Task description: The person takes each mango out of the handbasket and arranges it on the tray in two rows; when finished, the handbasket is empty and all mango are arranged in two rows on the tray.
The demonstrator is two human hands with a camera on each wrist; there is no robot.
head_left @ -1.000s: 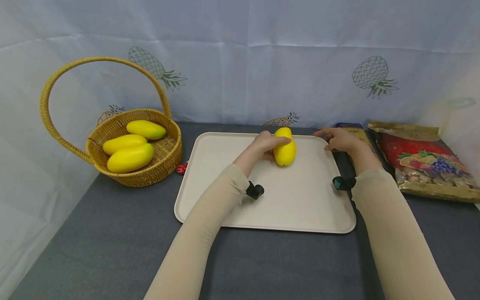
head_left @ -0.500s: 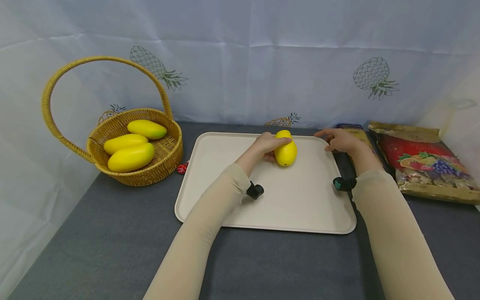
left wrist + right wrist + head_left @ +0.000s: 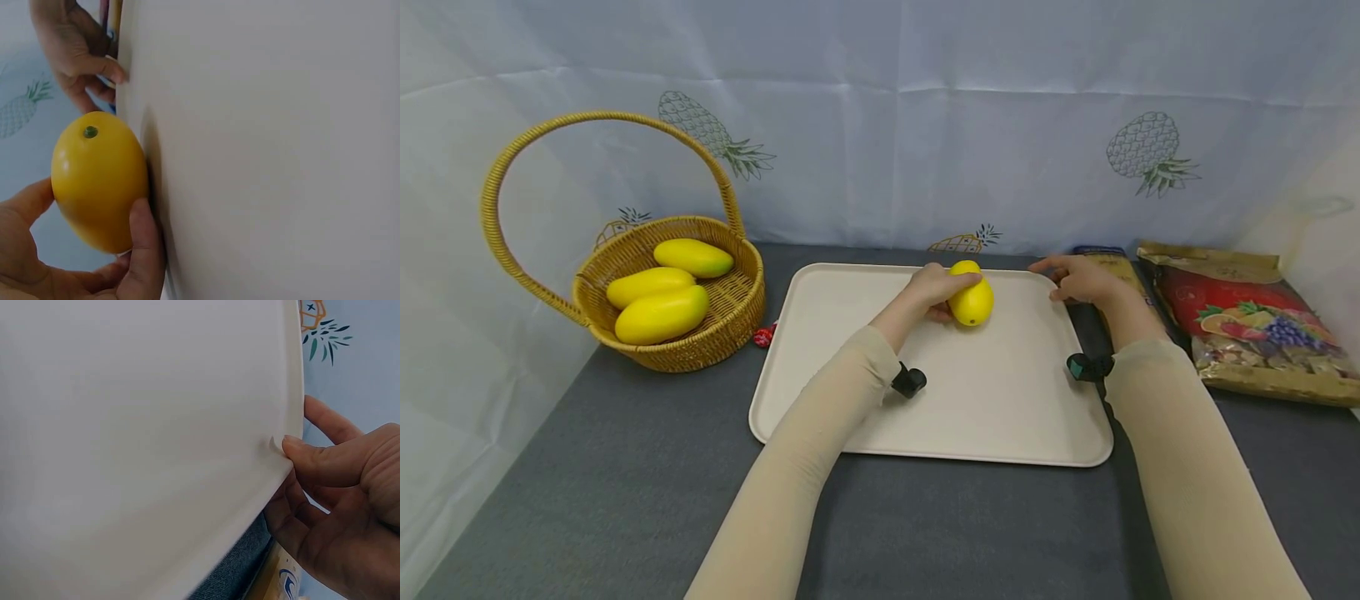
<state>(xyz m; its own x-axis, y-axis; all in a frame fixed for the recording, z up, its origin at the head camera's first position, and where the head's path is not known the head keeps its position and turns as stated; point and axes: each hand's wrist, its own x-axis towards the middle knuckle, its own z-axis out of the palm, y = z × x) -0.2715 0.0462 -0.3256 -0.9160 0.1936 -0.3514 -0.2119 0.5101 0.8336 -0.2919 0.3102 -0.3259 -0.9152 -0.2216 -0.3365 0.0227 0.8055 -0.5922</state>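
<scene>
My left hand (image 3: 931, 285) holds a yellow mango (image 3: 973, 300) over the far part of the cream tray (image 3: 1000, 400). In the left wrist view the thumb and fingers grip the mango (image 3: 100, 178) from its sides, its dark green stem end pointing away from the palm. My right hand (image 3: 1081, 280) is at the tray's far right corner. The right wrist view shows its thumb pressed on the tray's rim (image 3: 292, 434), with the other fingers behind and under the edge. Further left, a wicker basket (image 3: 733, 321) contains three more yellow mangoes (image 3: 662, 315).
A red and gold snack bag (image 3: 1255, 317) lies at the far right, with another packet (image 3: 1116, 265) beside it behind my right hand. A small red wrapped item (image 3: 763, 337) sits between basket and tray. The pineapple-printed cloth (image 3: 865, 167) hangs behind the dark grey tabletop (image 3: 625, 483).
The mango has tipped in my left hand, so its near end now faces more toward the head camera and it looks shorter. My right hand has stayed at the tray corner.
</scene>
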